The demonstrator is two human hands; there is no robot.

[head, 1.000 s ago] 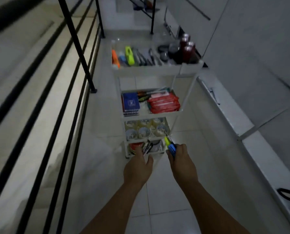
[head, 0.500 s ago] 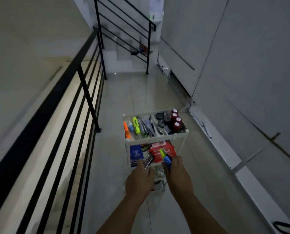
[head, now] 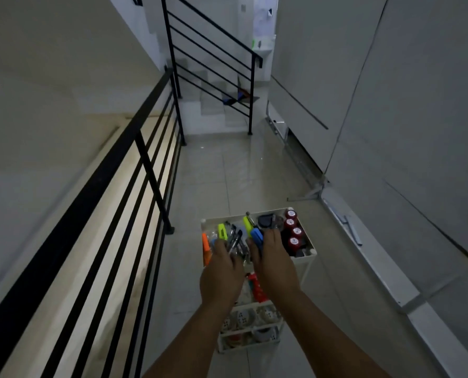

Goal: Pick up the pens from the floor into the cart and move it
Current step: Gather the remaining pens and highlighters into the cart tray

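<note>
A blue and yellow-green plastic pen (head: 255,233) is gripped in the right hand (head: 273,264) over the white tiered plastic cart's (head: 306,255) top tray near edge; the left hand (head: 222,276) clutches thin dark pens (head: 234,242) beside it, on glossy floor tiles (head: 227,173).

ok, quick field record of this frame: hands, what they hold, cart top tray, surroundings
left hand: over top tray, holding dark pens
right hand: over top tray, holding blue and yellow-green markers
cart: white, tiered, on tiled floor
top tray contents: orange marker, green highlighter, four red-capped containers at right
lower tiers: partly hidden by arms; tape rolls visible
surroundings: black railing to the left, stairs ahead
</note>
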